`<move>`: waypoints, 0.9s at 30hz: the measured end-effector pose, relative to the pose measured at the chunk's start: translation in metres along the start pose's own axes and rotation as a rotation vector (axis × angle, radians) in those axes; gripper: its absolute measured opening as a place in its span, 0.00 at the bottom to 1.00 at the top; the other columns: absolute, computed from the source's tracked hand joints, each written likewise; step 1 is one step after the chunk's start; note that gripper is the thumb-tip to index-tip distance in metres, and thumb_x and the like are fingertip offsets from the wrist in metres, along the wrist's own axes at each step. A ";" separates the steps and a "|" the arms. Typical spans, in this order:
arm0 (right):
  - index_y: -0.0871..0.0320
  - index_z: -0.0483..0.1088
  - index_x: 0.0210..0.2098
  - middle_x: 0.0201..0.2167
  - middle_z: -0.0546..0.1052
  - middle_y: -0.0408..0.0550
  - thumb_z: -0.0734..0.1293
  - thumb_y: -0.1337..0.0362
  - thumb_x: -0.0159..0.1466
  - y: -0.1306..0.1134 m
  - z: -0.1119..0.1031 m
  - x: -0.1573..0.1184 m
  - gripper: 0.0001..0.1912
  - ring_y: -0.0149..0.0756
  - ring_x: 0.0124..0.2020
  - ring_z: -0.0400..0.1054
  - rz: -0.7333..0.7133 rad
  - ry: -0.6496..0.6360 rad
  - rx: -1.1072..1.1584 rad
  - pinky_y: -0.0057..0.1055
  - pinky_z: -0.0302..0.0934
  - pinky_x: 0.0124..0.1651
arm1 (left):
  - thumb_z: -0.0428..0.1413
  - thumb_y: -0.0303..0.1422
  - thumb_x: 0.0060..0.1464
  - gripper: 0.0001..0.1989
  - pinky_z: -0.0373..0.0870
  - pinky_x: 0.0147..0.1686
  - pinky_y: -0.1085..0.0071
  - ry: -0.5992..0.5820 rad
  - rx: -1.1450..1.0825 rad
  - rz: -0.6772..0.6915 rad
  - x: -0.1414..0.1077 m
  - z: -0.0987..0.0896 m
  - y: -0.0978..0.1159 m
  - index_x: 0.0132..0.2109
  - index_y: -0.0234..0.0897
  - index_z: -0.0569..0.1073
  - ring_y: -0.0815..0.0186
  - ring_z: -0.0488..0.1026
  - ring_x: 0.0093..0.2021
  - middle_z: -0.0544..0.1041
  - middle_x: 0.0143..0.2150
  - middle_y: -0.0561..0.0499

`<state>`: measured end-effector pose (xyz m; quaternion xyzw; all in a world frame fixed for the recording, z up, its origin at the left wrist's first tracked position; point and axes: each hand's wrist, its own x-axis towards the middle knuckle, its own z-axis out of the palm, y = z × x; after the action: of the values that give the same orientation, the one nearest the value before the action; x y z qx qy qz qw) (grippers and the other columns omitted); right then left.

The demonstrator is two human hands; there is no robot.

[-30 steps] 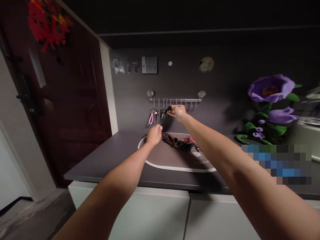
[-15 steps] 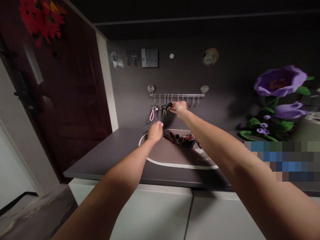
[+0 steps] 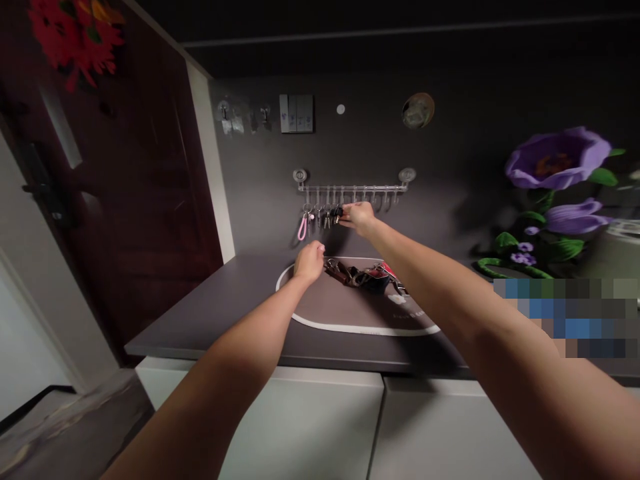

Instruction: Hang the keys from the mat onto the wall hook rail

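Observation:
A clear hook rail [image 3: 356,189] is fixed to the dark wall by two suction cups. Several keys [image 3: 327,219] hang from its left hooks, one bunch with a pink loop strap [image 3: 302,229]. My right hand [image 3: 359,216] reaches up to the rail, its fingertips pinched on a bunch of keys with a black part [image 3: 339,213]. Lower and to the left, my left hand [image 3: 309,262] is closed above the mat's back edge; its fingers hide whatever it holds. A tangled heap of keys and key fobs [image 3: 367,277] lies on the brown mat [image 3: 340,313], just right of the left hand.
The mat rests on a dark countertop [image 3: 195,317] above white cabinets [image 3: 310,407]. Large purple artificial flowers [image 3: 557,160] stand at the right. Small hooks [image 3: 265,115], a grey switch panel [image 3: 297,113] and a round ornament [image 3: 418,111] are on the wall. A dark red door [image 3: 150,173] is at left.
The whole view has shifted slightly. Both hands keep nearly the same places, the right one still at the keys under the rail and the left one still closed.

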<state>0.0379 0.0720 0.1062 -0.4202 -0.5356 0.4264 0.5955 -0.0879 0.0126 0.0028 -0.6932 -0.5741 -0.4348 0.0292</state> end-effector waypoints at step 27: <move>0.62 0.66 0.25 0.19 0.70 0.42 0.62 0.74 0.53 0.024 -0.015 -0.038 0.03 0.23 0.19 0.62 0.049 -0.041 -0.320 0.25 0.62 0.31 | 0.43 0.28 0.55 0.09 0.61 0.38 0.71 -0.014 -0.056 0.004 -0.001 0.001 0.001 0.34 0.36 0.68 0.67 0.68 0.35 0.73 0.33 0.48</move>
<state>0.0495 0.0415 0.0711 -0.5138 -0.5982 0.3587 0.4995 -0.0862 0.0121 0.0026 -0.6978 -0.5606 -0.4458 0.0064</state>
